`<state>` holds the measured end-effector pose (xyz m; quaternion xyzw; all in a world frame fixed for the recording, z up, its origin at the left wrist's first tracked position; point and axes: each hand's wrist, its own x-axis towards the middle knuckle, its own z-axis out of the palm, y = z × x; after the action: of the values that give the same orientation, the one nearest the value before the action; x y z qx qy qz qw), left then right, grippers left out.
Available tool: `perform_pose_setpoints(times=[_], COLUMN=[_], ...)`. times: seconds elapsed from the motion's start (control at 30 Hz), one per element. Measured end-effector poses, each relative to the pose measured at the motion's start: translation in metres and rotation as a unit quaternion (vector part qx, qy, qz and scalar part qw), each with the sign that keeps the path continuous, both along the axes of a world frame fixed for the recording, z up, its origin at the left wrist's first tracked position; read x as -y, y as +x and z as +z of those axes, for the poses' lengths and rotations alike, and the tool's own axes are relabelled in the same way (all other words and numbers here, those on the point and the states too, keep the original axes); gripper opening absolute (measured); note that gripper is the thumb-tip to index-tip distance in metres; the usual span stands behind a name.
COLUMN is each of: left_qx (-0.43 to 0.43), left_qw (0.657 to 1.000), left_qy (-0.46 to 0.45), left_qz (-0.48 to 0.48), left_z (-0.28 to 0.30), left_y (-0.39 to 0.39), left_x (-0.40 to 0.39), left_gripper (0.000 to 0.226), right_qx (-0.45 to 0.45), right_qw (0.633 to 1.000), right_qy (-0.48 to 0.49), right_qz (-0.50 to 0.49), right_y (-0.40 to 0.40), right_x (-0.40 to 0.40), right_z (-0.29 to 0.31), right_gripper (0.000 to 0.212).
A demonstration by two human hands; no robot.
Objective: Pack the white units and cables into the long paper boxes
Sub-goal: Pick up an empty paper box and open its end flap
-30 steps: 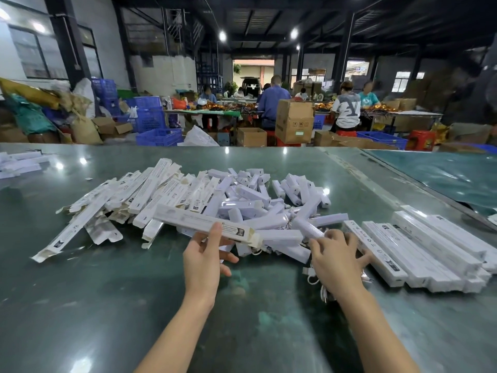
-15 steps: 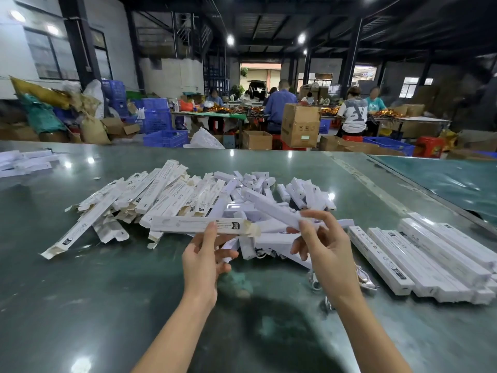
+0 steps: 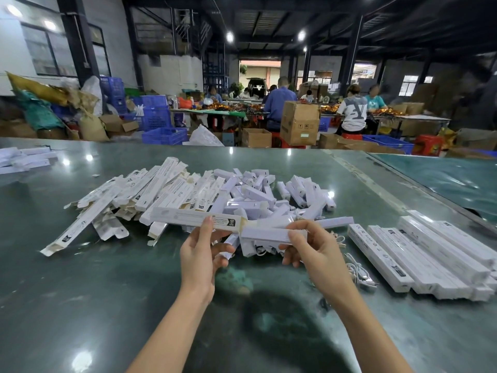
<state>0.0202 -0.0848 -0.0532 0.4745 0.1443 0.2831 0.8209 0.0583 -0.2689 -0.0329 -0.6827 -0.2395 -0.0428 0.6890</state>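
White paper box (image 3: 193,220) held level above green table (image 3: 80,292), pinched by left hand (image 3: 200,255) near open right end. Right hand (image 3: 313,250) grips white unit (image 3: 271,234), its left tip at box mouth. Packed boxes (image 3: 430,257) stacked right; loose cables (image 3: 359,273) beside them.

Dim warehouse (image 3: 269,28), seemingly concrete walls (image 3: 172,71)
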Motion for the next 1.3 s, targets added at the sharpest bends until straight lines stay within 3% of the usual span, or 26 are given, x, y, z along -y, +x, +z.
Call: perform_pose_setpoints(times=[0.2, 0.47, 0.67, 0.8, 0.9, 1.07, 1.23, 1.3], left_qx=[-0.017, -0.018, -0.006, 0.0, 0.001, -0.007, -0.011, -0.014], left_qw=[0.998, 0.995, 0.993, 0.988, 0.988, 0.985, 0.976, 0.977], left_qy=[0.039, -0.001, 0.036, 0.046, 0.031, 0.05, 0.066, 0.066], left_qz=[-0.039, -0.102, -0.113, -0.151, -0.15, -0.167, -0.209, -0.204], left_z=[-0.002, -0.001, 0.0, 0.001, 0.002, 0.003, 0.004, 0.004], left_y=[0.001, 0.0, -0.003, -0.005, -0.005, -0.007, -0.009, -0.009], left_x=[0.0, 0.001, 0.009, 0.019, 0.021, 0.021, 0.029, 0.029], left_gripper=[0.027, 0.028, 0.033, 0.042, 0.041, 0.042, 0.031, 0.032], right_qx=[-0.015, -0.022, 0.073, 0.053, 0.045, 0.066, 0.029, 0.025], right_qw=[0.999, 0.997, 0.989, 0.984, 0.981, 0.988, 0.992, 0.992], right_qy=[0.032, 0.069, -0.001, 0.055, 0.071, -0.016, -0.095, -0.108], right_qz=[0.003, 0.001, -0.127, -0.161, -0.176, -0.14, -0.077, -0.066], right_y=[0.002, 0.004, -0.003, -0.012, -0.014, -0.019, -0.017, -0.017], right_x=[0.002, 0.0, -0.011, -0.025, -0.028, -0.031, -0.031, -0.029], right_z=[0.0, -0.004, -0.008, -0.008, -0.008, -0.009, -0.016, -0.014], right_gripper=[0.01, 0.012, 0.022, 0.031, 0.021, 0.006, 0.053, 0.055])
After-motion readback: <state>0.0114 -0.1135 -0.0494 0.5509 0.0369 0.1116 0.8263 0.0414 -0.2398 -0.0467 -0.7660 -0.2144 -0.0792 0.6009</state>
